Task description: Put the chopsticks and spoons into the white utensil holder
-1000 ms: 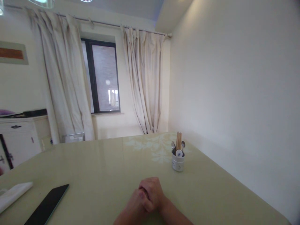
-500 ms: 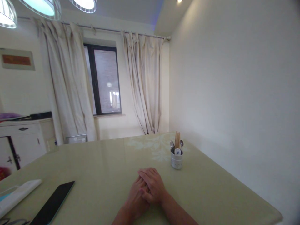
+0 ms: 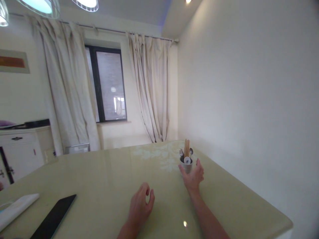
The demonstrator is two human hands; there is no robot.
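Note:
My right hand (image 3: 193,175) reaches to a white utensil holder (image 3: 186,167) on the table. Its thumb is at the holder's left side and its fingers are spread past the right side; whether they touch it I cannot tell. The holder contains wooden chopsticks (image 3: 186,147), metal spoons (image 3: 191,151) and a white round-ended piece (image 3: 187,160), perhaps a ceramic spoon. My left hand (image 3: 141,203) rests over the table, nearer to me, with loosely curled fingers, the thumb apart and nothing in it. The lower part of the holder is hidden behind my right hand.
The pale green table (image 3: 104,186) runs back toward a curtained window (image 3: 111,84). At the left lie a dark flat tablet-like slab (image 3: 53,217) and a long white object (image 3: 18,212). A wall (image 3: 239,99) borders the table's right side.
The hands, clasped together before, have come apart. My right hand has moved forward and right to the utensil holder. My left hand stays near the same spot, and the view has shifted slightly.

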